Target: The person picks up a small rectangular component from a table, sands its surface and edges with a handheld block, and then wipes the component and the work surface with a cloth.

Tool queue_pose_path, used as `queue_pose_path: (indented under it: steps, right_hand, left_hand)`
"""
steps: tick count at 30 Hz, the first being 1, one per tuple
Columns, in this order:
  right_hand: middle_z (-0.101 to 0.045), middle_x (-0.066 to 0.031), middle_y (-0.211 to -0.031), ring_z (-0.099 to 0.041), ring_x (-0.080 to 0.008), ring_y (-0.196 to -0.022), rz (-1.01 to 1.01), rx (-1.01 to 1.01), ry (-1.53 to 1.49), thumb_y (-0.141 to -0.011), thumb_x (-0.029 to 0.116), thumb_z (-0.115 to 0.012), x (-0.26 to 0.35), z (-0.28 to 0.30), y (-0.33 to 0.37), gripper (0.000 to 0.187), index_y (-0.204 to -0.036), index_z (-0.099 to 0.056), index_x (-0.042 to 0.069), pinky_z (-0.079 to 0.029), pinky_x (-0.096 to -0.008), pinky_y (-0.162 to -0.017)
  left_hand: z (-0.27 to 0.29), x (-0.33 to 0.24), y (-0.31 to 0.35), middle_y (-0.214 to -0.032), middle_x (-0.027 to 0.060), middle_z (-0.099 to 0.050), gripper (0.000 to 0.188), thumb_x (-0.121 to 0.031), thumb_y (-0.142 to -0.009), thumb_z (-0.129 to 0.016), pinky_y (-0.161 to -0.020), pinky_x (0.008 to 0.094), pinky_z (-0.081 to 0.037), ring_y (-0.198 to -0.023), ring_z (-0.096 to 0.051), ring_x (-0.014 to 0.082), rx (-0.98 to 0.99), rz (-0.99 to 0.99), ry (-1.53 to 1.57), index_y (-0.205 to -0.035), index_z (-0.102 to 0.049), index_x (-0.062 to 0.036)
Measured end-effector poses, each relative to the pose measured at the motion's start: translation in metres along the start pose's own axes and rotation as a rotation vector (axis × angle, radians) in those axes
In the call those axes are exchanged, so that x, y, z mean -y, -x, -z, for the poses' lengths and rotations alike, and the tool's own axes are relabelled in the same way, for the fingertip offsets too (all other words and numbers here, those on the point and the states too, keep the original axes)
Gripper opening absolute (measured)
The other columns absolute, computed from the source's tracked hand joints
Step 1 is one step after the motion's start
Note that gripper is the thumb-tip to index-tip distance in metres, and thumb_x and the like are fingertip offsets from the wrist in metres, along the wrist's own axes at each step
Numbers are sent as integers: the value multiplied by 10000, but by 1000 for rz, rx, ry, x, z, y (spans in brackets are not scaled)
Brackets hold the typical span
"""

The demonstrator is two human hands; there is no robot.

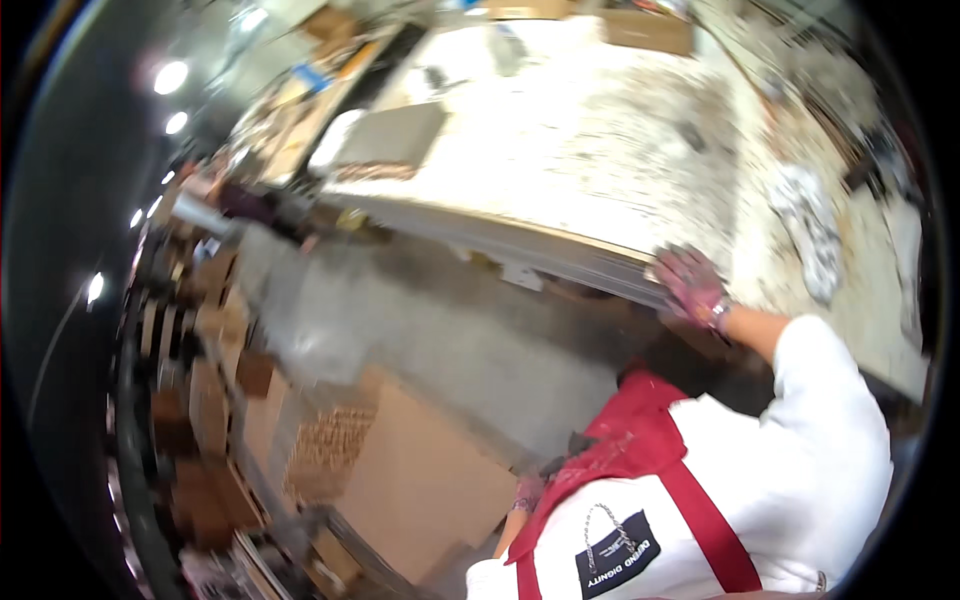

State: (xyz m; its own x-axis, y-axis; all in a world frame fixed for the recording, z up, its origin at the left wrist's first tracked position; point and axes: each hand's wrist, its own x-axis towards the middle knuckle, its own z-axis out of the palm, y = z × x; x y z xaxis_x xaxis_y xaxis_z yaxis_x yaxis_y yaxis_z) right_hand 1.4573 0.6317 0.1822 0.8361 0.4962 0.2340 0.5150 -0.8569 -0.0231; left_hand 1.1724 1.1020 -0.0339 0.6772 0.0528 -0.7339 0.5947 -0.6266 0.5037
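My right hand [690, 280], in a stained pinkish work glove, lies on the front edge of a large worktable [560, 150]. Its fingers are stretched out over the pale, dark-smeared top, and I see nothing held in it. Low beside the red apron [630, 430] is my left hand [530, 490], also gloved and partly covered by the apron. Dark grey shapes [570, 452] show just beyond it; whether they are glove fingers or a separate thing, I cannot tell. A crumpled white-and-grey cloth or wrapping [805, 230] rests on the table right of my right hand.
A grey flat slab [390, 135] lies at the table's left end. A brown cardboard box [648, 32] stands at the far edge. Large cardboard sheets [420, 480] and stacked boxes [210, 495] fill the lower left. Another person [250, 205] is beyond the table's left end.
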Motion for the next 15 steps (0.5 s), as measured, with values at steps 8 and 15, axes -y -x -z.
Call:
queue_pose_path:
  steps: [8,15]
  right_hand:
    - [-429,-132,-1398,-428,-321,-1266,-53,1,-167,-745,219,-662,-7,-3,-5,629,-1325,-450,101,-283,-473,-1087]
    - [-461,-124,-1365,-423,-328,-1268,-170,28,-279,-736,219,-680,0,14,-16,593,-1288,-493,108,-282,-480,-1084]
  left_hand:
    - [91,-117,-59,-1140,195,-618,366,-332,-941,-467,-875,428,-474,-1026,-588,390,155,-139,-298,-1212,-589,-119]
    - [210,-203,-131,-1300,199,-525,417,-333,-976,-423,-982,434,-424,-1149,-529,389,-264,-345,-618,-1336,-493,-134]
